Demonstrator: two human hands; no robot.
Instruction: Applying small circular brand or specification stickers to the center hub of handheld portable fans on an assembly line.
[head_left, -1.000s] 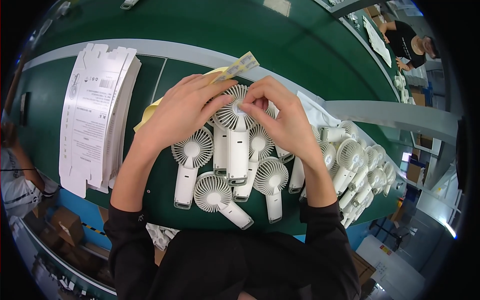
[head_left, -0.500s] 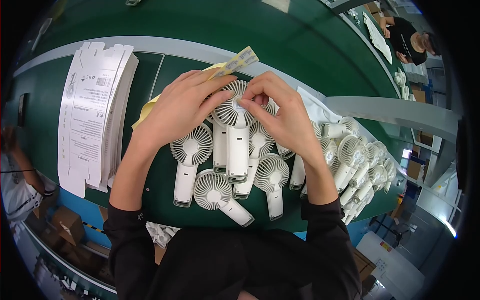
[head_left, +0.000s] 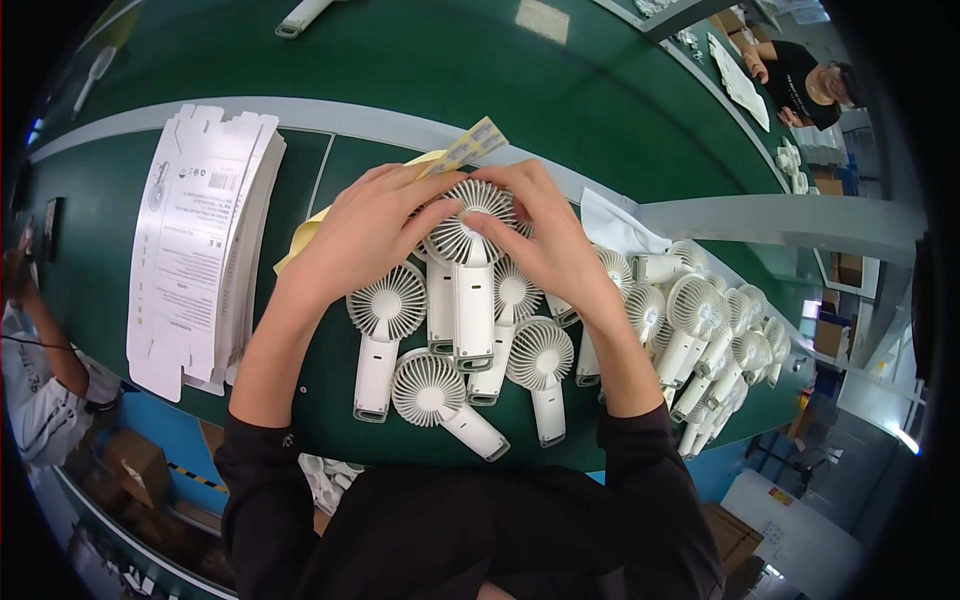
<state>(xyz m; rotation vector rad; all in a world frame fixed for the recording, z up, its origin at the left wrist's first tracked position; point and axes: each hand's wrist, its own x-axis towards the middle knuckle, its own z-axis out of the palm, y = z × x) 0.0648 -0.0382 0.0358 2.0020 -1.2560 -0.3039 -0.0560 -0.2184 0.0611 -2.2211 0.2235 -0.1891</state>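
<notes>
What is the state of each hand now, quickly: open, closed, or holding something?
Left hand: partly curled, holding the yellow label sheet, thumb at the white fan.
Right hand: closed on the same fan, at its top.

The person wears a loose black top (head_left: pixel 470 520), matte and nearly even in tone, with faint soft creases where the cloth catches a little light. Its left sleeve (head_left: pixel 268 490) and right sleeve (head_left: pixel 648 480) are the same black, wide and slightly rumpled, each ending in a straight-edged cuff partway along the forearm, and close to the left cuff's edge sits a small pale marking (head_left: pixel 289 440), thin-lined and too tiny to make out. Beyond the cuffs the forearms (head_left: pixel 270 370) and hands (head_left: pixel 365 228) are bare, with slender, tapering fingers.
</notes>
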